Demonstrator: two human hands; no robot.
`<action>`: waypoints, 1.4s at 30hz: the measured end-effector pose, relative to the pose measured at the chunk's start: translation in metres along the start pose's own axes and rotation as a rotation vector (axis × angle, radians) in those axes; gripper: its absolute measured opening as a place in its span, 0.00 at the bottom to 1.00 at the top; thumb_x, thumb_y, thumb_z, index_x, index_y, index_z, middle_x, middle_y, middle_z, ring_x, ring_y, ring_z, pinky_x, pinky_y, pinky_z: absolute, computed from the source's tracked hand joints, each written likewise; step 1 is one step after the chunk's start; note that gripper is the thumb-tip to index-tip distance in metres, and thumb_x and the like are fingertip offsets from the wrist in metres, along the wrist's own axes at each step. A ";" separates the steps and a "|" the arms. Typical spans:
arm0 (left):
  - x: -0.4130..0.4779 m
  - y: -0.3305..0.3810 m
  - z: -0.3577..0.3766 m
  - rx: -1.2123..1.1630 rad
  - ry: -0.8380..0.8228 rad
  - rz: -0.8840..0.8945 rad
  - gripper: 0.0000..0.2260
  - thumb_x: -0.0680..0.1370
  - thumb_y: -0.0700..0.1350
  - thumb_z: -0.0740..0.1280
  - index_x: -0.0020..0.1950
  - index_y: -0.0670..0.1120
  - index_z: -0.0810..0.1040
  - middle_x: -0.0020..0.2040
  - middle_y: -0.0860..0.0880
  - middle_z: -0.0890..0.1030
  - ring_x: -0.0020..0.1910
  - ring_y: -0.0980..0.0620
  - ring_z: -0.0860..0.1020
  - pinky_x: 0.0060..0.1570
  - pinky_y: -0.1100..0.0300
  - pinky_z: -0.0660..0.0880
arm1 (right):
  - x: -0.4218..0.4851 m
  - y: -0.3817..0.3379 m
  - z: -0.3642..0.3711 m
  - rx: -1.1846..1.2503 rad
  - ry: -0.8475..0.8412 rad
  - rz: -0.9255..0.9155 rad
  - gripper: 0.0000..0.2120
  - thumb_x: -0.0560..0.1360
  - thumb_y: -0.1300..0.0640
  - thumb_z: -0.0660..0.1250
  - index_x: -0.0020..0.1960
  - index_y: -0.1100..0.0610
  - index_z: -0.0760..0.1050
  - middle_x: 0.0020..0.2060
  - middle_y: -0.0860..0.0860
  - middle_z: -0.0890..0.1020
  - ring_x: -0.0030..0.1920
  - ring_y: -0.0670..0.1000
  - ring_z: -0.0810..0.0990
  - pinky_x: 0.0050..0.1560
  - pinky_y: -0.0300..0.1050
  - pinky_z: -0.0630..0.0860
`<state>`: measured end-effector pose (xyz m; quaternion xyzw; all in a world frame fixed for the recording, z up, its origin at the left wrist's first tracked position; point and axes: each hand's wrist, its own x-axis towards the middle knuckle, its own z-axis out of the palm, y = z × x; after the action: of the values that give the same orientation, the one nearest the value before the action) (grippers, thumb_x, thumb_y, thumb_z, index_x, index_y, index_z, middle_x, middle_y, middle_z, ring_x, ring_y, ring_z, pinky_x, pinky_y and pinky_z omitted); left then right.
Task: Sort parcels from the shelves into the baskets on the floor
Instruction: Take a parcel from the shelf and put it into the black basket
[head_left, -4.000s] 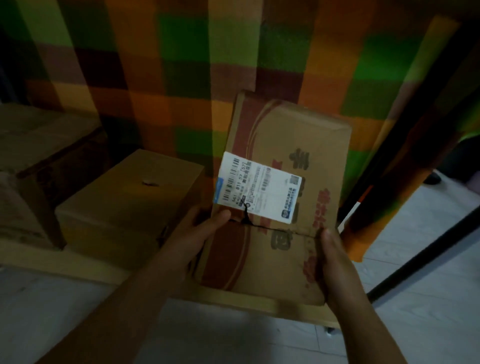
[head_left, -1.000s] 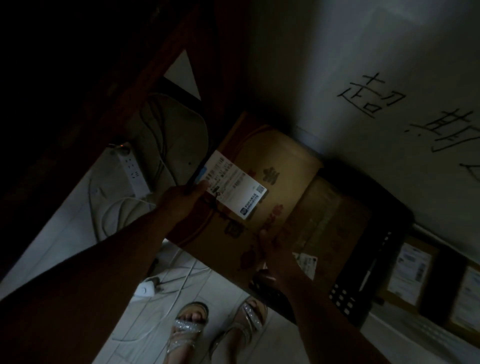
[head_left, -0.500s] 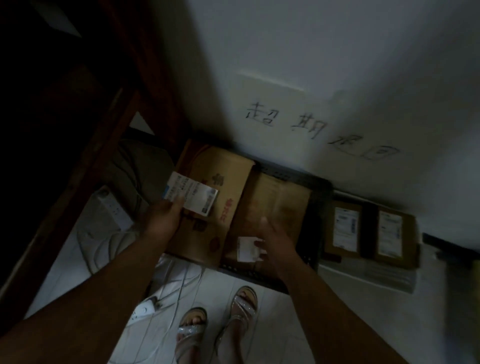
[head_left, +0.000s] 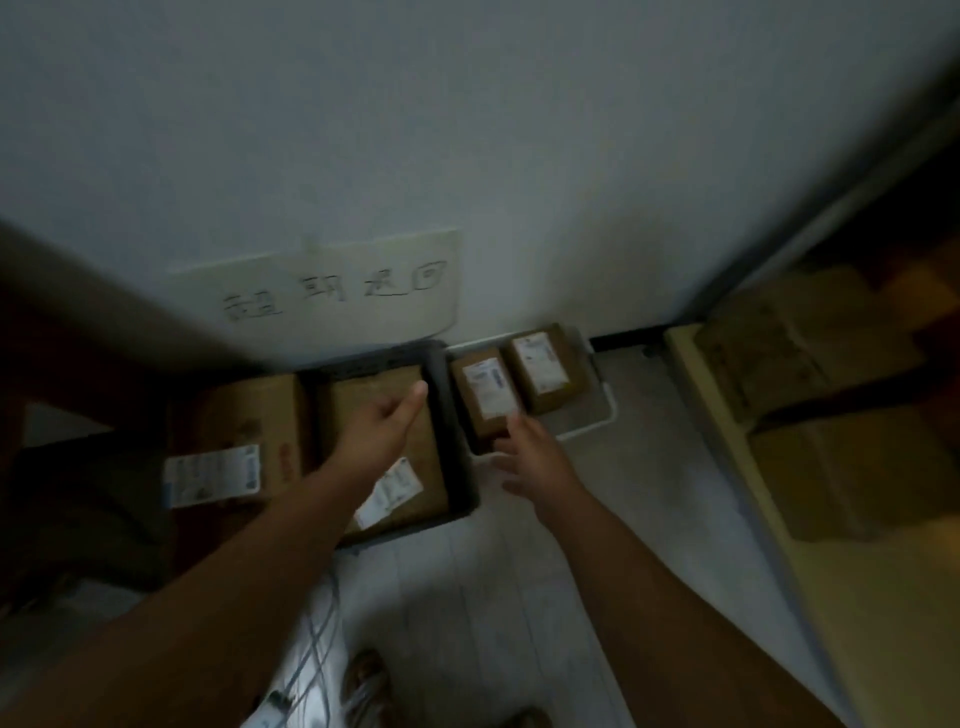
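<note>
Parcel (head_left: 244, 426): label up, in black basket (head_left: 460, 467), left half. L hand (head_left: 387, 428) over basket, R hand (head_left: 530, 460) beside it; both loose, empty. Step: drop prob. done. Next: fetch another from shelf (head_left: 883, 623).

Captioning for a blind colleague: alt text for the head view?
Looking down: an open left hand over a brown cardboard parcel in a dark floor basket, an open right hand by a small labelled brown parcel in a white basket.
</note>
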<state>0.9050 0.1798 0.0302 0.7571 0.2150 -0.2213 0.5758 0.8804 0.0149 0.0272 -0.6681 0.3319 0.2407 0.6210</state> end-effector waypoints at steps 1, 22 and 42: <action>-0.004 0.002 0.021 0.012 -0.069 0.004 0.22 0.74 0.62 0.61 0.57 0.46 0.77 0.54 0.47 0.75 0.58 0.45 0.75 0.65 0.47 0.69 | -0.005 0.009 -0.021 0.035 0.040 0.015 0.21 0.81 0.46 0.53 0.70 0.54 0.64 0.64 0.57 0.73 0.57 0.54 0.75 0.58 0.52 0.71; -0.132 0.072 0.402 0.468 -0.749 0.167 0.13 0.77 0.58 0.62 0.41 0.49 0.73 0.49 0.46 0.78 0.51 0.46 0.78 0.56 0.53 0.71 | -0.129 0.142 -0.380 0.609 0.592 0.160 0.21 0.80 0.48 0.57 0.70 0.56 0.65 0.58 0.56 0.76 0.53 0.56 0.77 0.59 0.56 0.72; 0.084 0.027 0.643 0.679 -0.674 0.387 0.27 0.77 0.55 0.64 0.64 0.33 0.70 0.62 0.33 0.74 0.61 0.35 0.73 0.57 0.48 0.70 | 0.096 0.238 -0.503 0.693 0.850 0.183 0.23 0.78 0.50 0.62 0.70 0.57 0.65 0.62 0.60 0.72 0.64 0.62 0.72 0.64 0.60 0.71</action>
<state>0.9327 -0.4426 -0.1512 0.8138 -0.2106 -0.3999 0.3652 0.7220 -0.4986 -0.1454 -0.4316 0.6698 -0.1202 0.5922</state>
